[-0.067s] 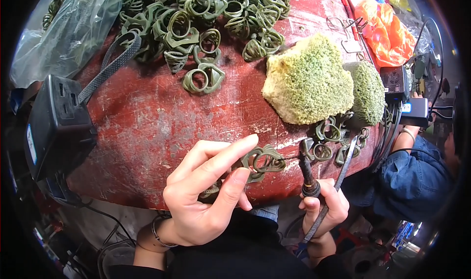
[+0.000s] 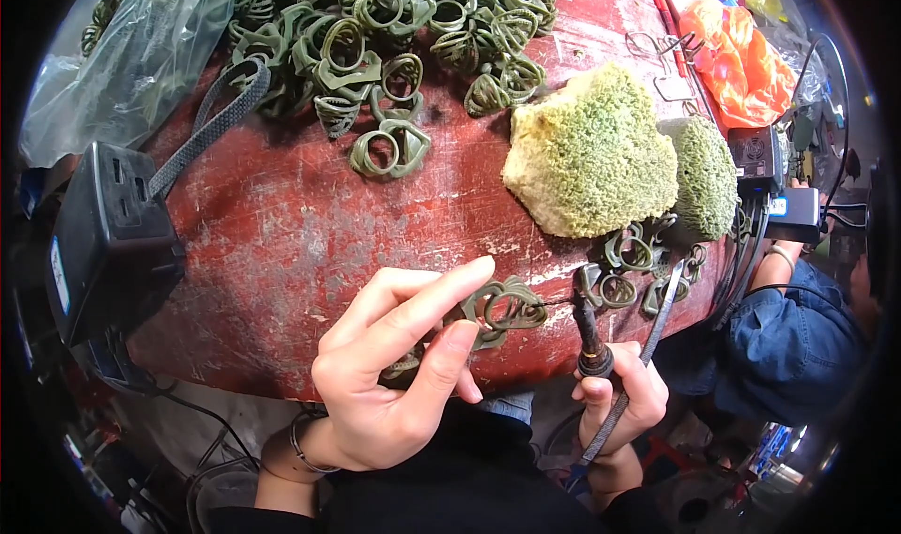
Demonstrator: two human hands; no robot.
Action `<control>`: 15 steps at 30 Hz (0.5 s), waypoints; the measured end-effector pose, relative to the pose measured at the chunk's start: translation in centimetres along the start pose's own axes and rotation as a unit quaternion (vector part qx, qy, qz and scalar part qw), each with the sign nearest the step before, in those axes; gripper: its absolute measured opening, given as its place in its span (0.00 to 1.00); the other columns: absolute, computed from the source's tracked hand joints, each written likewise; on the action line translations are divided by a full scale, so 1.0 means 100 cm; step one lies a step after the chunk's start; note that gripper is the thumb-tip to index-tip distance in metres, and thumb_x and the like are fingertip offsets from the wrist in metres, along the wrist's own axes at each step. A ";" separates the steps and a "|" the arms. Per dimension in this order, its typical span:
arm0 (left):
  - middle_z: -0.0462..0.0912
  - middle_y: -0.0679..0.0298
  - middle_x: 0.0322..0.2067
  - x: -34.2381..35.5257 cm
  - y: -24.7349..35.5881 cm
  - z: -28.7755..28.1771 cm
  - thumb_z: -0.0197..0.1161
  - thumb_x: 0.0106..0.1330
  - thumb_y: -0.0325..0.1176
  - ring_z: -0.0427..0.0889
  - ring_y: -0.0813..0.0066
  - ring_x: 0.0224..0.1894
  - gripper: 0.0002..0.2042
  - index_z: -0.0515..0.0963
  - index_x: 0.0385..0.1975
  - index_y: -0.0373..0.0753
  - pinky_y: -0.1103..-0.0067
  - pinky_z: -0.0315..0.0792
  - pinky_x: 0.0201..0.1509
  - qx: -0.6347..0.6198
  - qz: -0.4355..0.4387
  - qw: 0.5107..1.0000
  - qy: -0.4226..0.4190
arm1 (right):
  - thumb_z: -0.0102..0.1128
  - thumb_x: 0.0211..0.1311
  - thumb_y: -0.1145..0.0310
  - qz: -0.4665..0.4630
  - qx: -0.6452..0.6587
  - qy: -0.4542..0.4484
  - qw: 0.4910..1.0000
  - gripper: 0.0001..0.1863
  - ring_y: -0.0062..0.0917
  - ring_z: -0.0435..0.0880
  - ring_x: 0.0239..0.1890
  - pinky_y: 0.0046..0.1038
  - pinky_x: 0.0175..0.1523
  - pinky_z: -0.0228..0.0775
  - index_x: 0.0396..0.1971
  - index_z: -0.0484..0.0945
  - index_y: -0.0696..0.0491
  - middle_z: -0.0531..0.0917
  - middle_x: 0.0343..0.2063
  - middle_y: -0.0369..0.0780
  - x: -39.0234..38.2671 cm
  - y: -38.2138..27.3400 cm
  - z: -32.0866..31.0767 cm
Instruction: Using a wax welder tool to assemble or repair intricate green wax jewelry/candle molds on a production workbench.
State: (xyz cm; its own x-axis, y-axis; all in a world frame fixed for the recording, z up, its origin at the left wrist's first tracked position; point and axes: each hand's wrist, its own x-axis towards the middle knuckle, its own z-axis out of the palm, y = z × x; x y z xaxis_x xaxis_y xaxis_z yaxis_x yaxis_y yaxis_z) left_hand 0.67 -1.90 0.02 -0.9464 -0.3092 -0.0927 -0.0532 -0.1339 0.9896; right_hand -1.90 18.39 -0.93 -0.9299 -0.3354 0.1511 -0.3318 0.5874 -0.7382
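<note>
My right hand (image 2: 644, 389) pinches a dark tool (image 2: 587, 329); can't tell if my left hand (image 2: 375, 404) grips that green ring (image 2: 519, 294). 9 o'clock label (image 2: 59, 277): unreadable.

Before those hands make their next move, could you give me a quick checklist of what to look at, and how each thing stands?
1. Green openwork piece held by the left hand: ok, it appears held at the fingers.
2. Dark-shafted tool held in the right hand: ok.
3. Thin grey metal tool secured: ok, it seems held in the right hand too.
4. Thin tip touching the piece: cannot tell; it reaches the piece's edge in this view.
5. Room around the dark-shafted tool: not ok, loose green pieces lie close by.
6. Tip hot: cannot tell.
</note>
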 end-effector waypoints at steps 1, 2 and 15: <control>0.70 0.57 0.36 0.000 0.000 0.000 0.53 0.58 0.17 0.74 0.82 0.21 0.14 0.73 0.45 0.29 0.88 0.71 0.20 -0.002 -0.003 1.000 -0.001 | 0.62 0.51 0.63 -0.001 -0.001 0.000 1.000 0.16 0.25 0.75 0.18 0.21 0.24 0.66 0.26 0.76 0.64 0.76 0.18 0.41 0.000 0.000 0.000; 0.70 0.57 0.36 0.000 0.000 0.000 0.53 0.58 0.17 0.74 0.82 0.21 0.14 0.73 0.45 0.29 0.88 0.71 0.20 -0.002 -0.004 1.000 0.000 | 0.62 0.51 0.63 -0.001 -0.001 0.001 1.000 0.16 0.25 0.75 0.18 0.21 0.24 0.66 0.26 0.75 0.64 0.76 0.17 0.41 -0.001 0.001 0.000; 0.71 0.57 0.35 0.000 -0.001 0.002 0.51 0.58 0.20 0.75 0.81 0.19 0.14 0.72 0.45 0.27 0.88 0.70 0.19 0.003 -0.004 1.000 0.008 | 0.62 0.50 0.64 0.019 0.007 -0.005 1.000 0.16 0.25 0.75 0.19 0.21 0.25 0.66 0.27 0.75 0.64 0.76 0.17 0.41 -0.001 -0.001 -0.002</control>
State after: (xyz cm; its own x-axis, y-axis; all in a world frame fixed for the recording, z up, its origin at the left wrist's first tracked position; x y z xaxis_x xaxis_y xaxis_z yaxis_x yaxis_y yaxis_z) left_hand 0.63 -1.71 -0.02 -0.9409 -0.3230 -0.1018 -0.0625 -0.1298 0.9896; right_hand -1.78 18.50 -0.79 -0.9403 -0.3199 0.1163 -0.2936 0.5892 -0.7528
